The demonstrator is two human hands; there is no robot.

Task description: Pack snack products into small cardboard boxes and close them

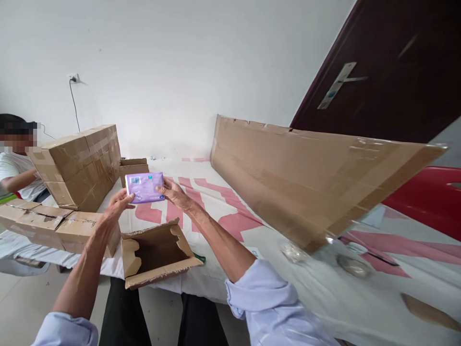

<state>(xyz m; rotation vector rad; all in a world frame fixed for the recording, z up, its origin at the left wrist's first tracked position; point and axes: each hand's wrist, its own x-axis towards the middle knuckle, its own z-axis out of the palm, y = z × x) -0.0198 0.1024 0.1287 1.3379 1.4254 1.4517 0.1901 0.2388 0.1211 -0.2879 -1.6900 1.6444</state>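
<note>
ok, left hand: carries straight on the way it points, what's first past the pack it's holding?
Past the purple pack, the left hand would probably meet the small cardboard box behind it; depth is hard to judge from this one view.

Purple packet [147, 188], barcode showing, held between left hand [118, 203], right hand [176, 193].

Bright, soft indoor lt., approx. even; lower R blurry.
Pale wall [162, 72] well lit, src. out of frame; dk. door [403, 91] loses detail, w/ a faint streak of glare. Int. of open box [162, 275] in shadow. Sm. glints on tape [365, 145] at cardboard panel [288, 173]. Purple packet [147, 189] fairly sharp; bench [382, 315] smeared lower R. Wide-angle distort. stretches edges; pixelated patch over person [14, 168], far L.
</note>
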